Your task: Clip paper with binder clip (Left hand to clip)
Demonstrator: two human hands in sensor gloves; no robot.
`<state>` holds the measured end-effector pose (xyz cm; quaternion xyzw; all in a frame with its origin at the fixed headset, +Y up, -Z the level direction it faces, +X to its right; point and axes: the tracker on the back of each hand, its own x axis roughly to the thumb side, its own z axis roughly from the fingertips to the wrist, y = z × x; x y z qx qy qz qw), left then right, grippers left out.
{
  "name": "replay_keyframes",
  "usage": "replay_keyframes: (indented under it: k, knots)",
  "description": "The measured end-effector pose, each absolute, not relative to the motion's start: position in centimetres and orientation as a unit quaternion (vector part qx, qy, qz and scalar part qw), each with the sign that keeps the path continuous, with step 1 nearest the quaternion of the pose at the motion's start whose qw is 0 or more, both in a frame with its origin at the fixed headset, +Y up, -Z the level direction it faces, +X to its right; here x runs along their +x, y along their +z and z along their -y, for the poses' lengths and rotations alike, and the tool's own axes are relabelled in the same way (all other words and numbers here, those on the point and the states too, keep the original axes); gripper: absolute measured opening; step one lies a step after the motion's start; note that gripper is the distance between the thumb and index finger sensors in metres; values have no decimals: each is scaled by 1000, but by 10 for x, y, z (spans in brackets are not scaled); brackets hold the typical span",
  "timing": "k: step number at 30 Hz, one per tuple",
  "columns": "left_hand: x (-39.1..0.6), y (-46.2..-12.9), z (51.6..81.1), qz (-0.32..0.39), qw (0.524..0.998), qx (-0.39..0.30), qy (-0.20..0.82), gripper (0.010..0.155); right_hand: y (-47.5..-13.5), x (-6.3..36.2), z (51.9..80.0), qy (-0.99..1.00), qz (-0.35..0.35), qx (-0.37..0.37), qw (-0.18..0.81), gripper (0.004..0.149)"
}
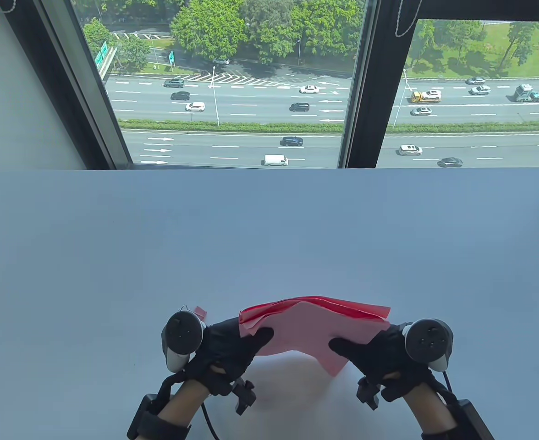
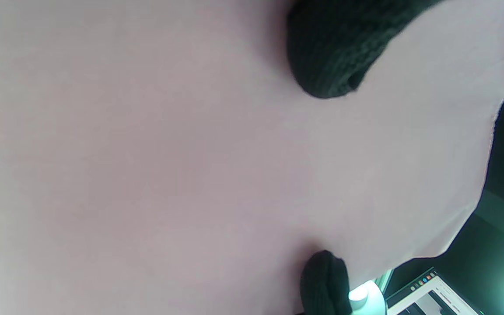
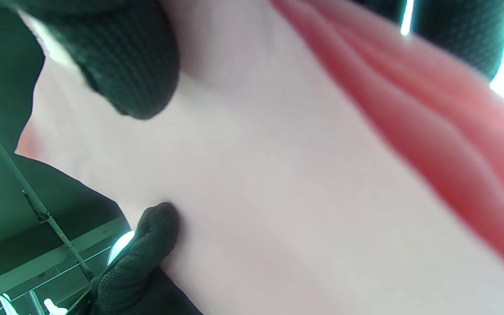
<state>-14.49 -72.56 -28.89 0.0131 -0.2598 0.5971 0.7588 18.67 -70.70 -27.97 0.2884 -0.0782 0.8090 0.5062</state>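
A stack of pink and red paper sheets (image 1: 313, 327) is held up off the table near its front edge, bowed in the middle. My left hand (image 1: 237, 341) grips the stack's left edge, thumb on the near face. My right hand (image 1: 370, 350) grips the right edge the same way. In the left wrist view the pale paper (image 2: 169, 153) fills the frame, with my thumb (image 2: 330, 57) on it. In the right wrist view the paper (image 3: 278, 183) shows its red layered edges, thumb (image 3: 125, 65) pressed on it. A small pink binder clip (image 1: 200, 313) lies on the table behind my left hand, partly hidden by the tracker.
The white table (image 1: 269, 238) stretches to a window at the back. Black window frames (image 1: 370, 82) stand behind the far edge.
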Motion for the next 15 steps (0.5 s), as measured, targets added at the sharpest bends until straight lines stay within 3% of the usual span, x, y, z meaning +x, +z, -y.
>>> replay_keyframes:
  k: [4,10,13,15]
  knots:
    - [-139,-291,736,258,780,-23,569,55,-282,182,715,844,60,277,455,55]
    - [-135,-286,732,272,780,18,563,57,-277,179,710,828,99,281,474,52]
    - [-135,-289,739,260,797,-24,545,55,-281,178,716,847,80,267,452,51]
    - [-135,-290,740,259,779,-16,571,53,-281,179,717,837,73,271,470,52]
